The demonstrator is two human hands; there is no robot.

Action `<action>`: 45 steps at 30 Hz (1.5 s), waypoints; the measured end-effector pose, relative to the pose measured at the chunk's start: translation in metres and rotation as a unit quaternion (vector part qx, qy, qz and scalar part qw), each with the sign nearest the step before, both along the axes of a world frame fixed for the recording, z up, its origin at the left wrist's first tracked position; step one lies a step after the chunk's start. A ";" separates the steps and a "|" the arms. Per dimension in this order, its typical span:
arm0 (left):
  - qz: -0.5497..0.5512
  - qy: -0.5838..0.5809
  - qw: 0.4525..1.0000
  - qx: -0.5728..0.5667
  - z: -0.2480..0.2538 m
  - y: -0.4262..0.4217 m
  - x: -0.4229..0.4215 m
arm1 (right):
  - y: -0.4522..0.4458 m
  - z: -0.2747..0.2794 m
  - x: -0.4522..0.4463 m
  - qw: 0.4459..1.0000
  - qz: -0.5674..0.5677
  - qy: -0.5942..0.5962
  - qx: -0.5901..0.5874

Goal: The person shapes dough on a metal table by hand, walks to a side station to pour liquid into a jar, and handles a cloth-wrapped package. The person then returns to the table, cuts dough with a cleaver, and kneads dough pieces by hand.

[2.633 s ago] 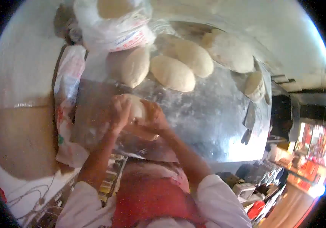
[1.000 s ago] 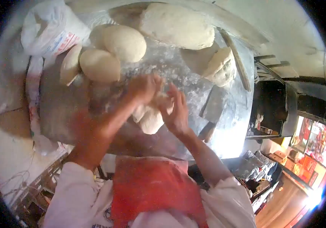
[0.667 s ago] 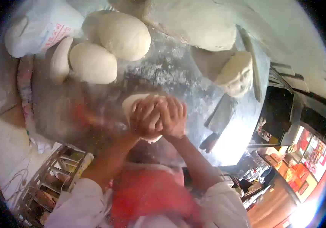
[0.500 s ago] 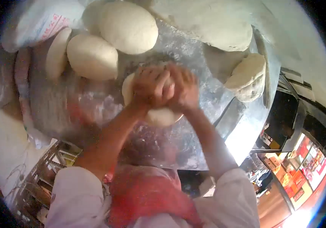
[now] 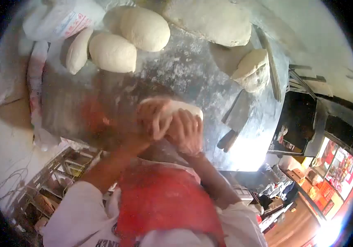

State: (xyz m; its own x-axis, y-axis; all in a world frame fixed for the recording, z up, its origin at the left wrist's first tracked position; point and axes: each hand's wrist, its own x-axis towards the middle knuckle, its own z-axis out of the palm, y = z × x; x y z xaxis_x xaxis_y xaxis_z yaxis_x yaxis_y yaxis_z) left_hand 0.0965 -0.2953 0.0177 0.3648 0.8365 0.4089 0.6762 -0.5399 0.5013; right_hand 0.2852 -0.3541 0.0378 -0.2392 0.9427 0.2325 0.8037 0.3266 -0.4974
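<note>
Both of my hands are close together on a piece of dough (image 5: 186,108) on the floured metal table (image 5: 209,90), in front of my red apron. My left hand (image 5: 155,117) has its fingers curled over the left part of the dough and is slightly blurred. My right hand (image 5: 186,131) lies against the near right side, fingers bent and closed round it. The dough's pale far edge shows beyond my fingers; the rest is hidden under them.
Several dough pieces, among them an oval one (image 5: 145,29), lie at the back left by a white bag (image 5: 63,20). A large dough slab (image 5: 209,20) is at the back. On the right are a torn dough lump (image 5: 253,71) and a scraper (image 5: 237,117) with a dark handle.
Since the first frame, the dough has been folded and pressed under my hands. Over the last half second, both hands have drawn nearer to my body, and the view has shifted.
</note>
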 end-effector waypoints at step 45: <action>-0.010 0.105 0.944 -0.314 0.055 0.146 0.057 | 0.103 0.039 0.035 0.993 0.022 -0.078 -0.081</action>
